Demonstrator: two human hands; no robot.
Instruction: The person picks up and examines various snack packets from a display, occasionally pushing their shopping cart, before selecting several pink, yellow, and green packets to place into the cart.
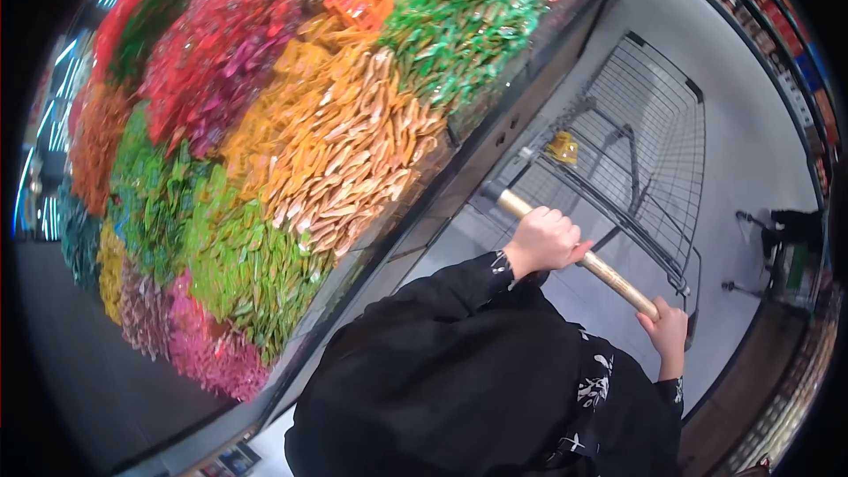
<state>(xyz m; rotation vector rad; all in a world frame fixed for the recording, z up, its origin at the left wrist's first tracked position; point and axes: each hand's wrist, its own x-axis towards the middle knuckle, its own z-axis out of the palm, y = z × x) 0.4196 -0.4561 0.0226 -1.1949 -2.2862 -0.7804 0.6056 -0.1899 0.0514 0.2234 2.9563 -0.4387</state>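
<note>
A shopping cart [649,159] of dark wire stands in front of me, tilted in the view. Both hands grip its gold-coloured handle [614,279]. My left hand [543,240] is wrapped round the bar near its left end, thumb pointing along it. Toward the other end, my right hand [665,329] is closed round the bar, with its fingers partly hidden. Inside the cart, near the handle side, lies a small yellow packet [563,148], too small to identify. Black sleeves with white leaf patterns cover my arms.
On the left, a large display [473,132] is heaped with wrapped sweets in colour groups, including orange-and-white [353,159], green [468,22] and red [212,44] ones. Stocked shelves [768,18] line the right. A dark wheeled object [786,238] stands at the right edge. Grey floor [738,115] runs between.
</note>
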